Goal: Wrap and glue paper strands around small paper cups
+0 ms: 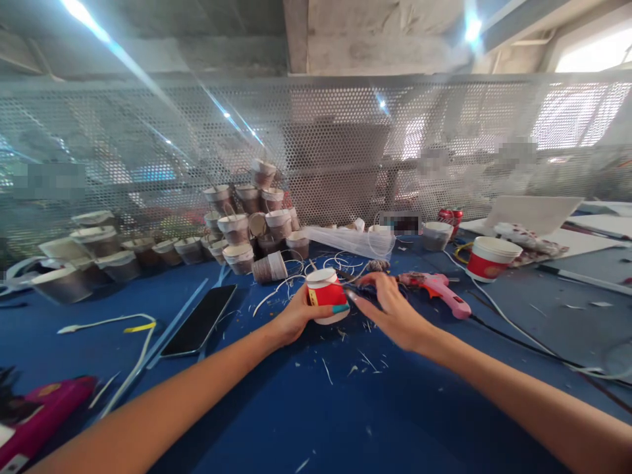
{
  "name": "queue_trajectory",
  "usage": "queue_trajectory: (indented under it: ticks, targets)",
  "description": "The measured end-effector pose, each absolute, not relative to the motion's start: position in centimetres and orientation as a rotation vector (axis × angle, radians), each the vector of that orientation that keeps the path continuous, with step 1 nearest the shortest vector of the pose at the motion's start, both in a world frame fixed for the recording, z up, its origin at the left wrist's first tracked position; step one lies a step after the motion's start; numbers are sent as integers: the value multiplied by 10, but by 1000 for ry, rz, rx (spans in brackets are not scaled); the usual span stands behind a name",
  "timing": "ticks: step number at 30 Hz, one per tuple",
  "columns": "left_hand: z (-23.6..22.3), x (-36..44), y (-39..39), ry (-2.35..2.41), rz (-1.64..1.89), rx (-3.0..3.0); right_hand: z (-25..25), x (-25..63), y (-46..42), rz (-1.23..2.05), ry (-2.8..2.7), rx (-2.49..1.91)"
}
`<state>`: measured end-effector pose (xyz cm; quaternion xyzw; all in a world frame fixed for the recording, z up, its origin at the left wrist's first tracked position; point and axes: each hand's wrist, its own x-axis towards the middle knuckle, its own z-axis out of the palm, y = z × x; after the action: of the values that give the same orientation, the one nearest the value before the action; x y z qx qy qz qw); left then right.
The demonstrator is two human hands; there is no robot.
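Note:
A red and white paper cup (pixel 323 294) is gripped by my left hand (pixel 295 311), its thumb across the front and its fingers round the far side. The cup stands upright or nearly so over the blue table. Just right of it is my right hand (pixel 392 306), fingers stretched out and apart, with the fingertips close to the cup's side; whether they touch it I cannot tell. A pink hot glue gun (pixel 444 295) lies beyond my right hand. White cord (pixel 291 280) lies in loops behind the cup, and short white scraps are scattered around it.
Stacked small cups (pixel 234 230) stand at the back against a perforated metal screen (pixel 340 145). A dark phone (pixel 200 320) lies at left, near a magenta object (pixel 54 408). Another red and white cup (pixel 492 259) stands at right, with cables (pixel 523 336) running across the table.

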<state>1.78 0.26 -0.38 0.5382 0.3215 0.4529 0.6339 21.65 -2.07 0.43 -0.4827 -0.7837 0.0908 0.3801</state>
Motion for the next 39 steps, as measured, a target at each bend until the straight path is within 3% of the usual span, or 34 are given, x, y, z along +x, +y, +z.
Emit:
queue_trajectory:
  ticks: [3,11,25,39]
  targets:
    - [-6,17,4,712,1022,1296,-5,210,-22,466,-2067,-1091]
    - [-4,18,2,706,985,1304,-2,217,-15,651,-2047,-1149]
    - [-3,15,0,750,1002,1242,7,222,-16,189,-1894,-1034]
    - [-2,15,-3,735,936,1252,8,222,-11,334,-2120,-947]
